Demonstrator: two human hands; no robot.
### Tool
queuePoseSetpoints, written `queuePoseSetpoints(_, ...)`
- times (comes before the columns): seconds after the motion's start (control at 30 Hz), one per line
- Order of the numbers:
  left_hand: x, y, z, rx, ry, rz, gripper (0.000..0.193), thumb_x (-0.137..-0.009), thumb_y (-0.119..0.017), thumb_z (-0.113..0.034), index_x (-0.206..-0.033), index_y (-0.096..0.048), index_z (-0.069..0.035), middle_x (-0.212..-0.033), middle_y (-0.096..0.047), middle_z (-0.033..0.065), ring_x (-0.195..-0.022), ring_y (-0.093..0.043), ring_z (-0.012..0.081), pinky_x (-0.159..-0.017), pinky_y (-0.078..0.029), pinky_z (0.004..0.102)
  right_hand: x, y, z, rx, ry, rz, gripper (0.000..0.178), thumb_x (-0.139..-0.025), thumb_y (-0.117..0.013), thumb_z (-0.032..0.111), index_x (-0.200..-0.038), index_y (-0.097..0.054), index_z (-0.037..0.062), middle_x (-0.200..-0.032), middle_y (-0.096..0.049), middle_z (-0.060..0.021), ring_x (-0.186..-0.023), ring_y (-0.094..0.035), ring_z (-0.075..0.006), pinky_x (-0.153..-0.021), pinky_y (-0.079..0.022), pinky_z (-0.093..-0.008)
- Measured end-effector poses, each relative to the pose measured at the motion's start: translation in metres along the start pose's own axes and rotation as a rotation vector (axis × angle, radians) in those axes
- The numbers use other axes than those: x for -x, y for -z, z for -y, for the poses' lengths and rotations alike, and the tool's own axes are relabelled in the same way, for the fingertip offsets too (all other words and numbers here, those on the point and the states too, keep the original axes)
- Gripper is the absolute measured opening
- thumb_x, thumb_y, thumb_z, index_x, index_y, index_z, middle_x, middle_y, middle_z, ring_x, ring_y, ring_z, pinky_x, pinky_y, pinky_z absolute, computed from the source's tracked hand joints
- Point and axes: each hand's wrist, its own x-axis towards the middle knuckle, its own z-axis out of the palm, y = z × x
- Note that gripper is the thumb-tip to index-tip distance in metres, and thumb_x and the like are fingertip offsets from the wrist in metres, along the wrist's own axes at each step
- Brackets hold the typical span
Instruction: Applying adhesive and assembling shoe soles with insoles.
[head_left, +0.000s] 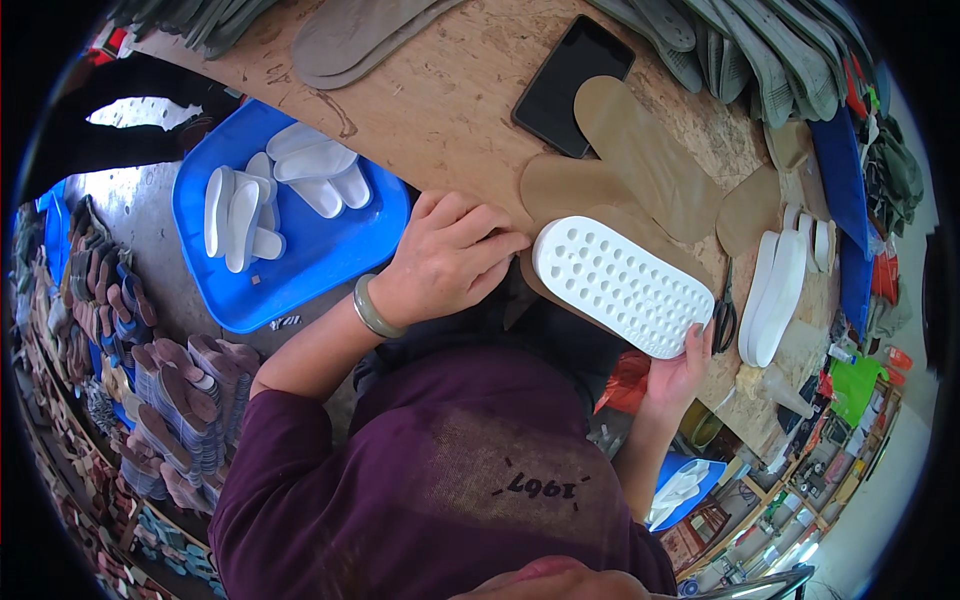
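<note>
A white shoe sole (622, 287) with rows of round hollows faces up in front of me, above brown pieces at the table's front edge. My right hand (680, 368) grips its near right end, thumb on top and the other fingers hidden underneath. My left hand (452, 252) is closed in a pinch, its fingertips right at the sole's left end. Whether those fingertips touch the sole or hold something small, I cannot tell. Brown, flat sole-shaped pieces (650, 165) lie just beyond the sole. Black-handled scissors (725, 315) rest to its right.
A black phone (572, 85) lies on the wooden table (440, 110). More white soles (773, 298) stand at the right. Grey insoles are stacked along the far edge (745, 50). At the left, a blue tray (300, 290) holds several white soles (240, 210); piled footwear (180, 400) lies beyond it.
</note>
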Motion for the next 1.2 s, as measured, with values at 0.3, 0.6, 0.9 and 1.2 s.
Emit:
queuePoseSetpoints(0.3, 0.002, -0.001, 0.0, -0.002, 0.001, 0.007, 0.022, -0.069, -0.071, -0.009, -0.09, -0.07, -0.014, -0.093, -0.059, -0.0022, -0.089, -0.054, 0.0193, -0.075, -0.038, 0.0338, 0.001, -0.002, -0.001, 0.025, 0.016, 0.034, 0.046, -0.091, -0.056, 0.003, -0.134, -0.043, -0.0051, -0.125, -0.058, -0.0169, -0.114, -0.059, -0.026, -0.099, -0.047, -0.0406)
queuePoseSetpoints(0.6, -0.02, -0.001, -0.014, 0.111, 0.021, 0.014, 0.027, -0.068, -0.072, -0.007, -0.094, -0.066, -0.009, -0.095, -0.061, 0.005, -0.083, -0.056, 0.0243, -0.075, -0.041, 0.0346, 0.001, -0.001, -0.003, 0.053, 0.04, -0.04, 0.047, -0.088, -0.055, -0.002, -0.133, -0.043, -0.0059, -0.124, -0.058, -0.0155, -0.114, -0.058, -0.024, -0.099, -0.046, -0.0377)
queuePoseSetpoints(0.9, -0.087, -0.028, -0.074, 0.068, -0.341, 0.482, 0.073, -0.066, -0.079, -0.035, -0.131, -0.054, -0.012, -0.129, -0.052, 0.0144, -0.112, -0.052, 0.035, -0.096, -0.042, 0.0434, 0.0, -0.014, 0.002, 0.005, 0.002, -0.062, 0.049, -0.085, -0.065, 0.004, -0.131, -0.048, -0.0019, -0.115, -0.061, -0.0086, -0.1, -0.062, -0.0154, -0.087, -0.051, -0.0304)
queuePoseSetpoints(1.2, -0.09, -0.038, -0.086, 0.018, -0.372, 0.482, 0.063, -0.061, -0.082, -0.024, -0.12, -0.064, -0.013, -0.12, -0.056, 0.0129, -0.102, -0.054, 0.0328, -0.088, -0.046, 0.0417, -0.015, 0.04, 0.01, 0.262, 0.392, -0.063, 0.046, -0.085, -0.07, 0.008, -0.127, -0.053, -0.0008, -0.108, -0.061, -0.0087, -0.097, -0.059, -0.0142, -0.086, -0.049, -0.0257)
